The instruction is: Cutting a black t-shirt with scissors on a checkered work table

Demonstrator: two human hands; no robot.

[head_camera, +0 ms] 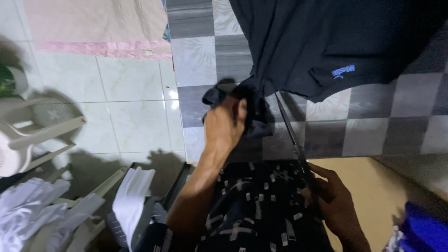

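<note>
The left hand (224, 123) has its fingers clenched on a bunched corner of a dark navy garment (326, 42) spread over the checkered grey surface (373, 130). The right hand (333, 200) grips long scissors (291, 135), whose blades point up toward the garment's edge just beside the bunched corner.

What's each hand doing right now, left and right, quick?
Left hand: closed, gripping a bunched corner of the dark navy garment.
Right hand: closed around the handles of the scissors, blades pointing toward the garment.
</note>
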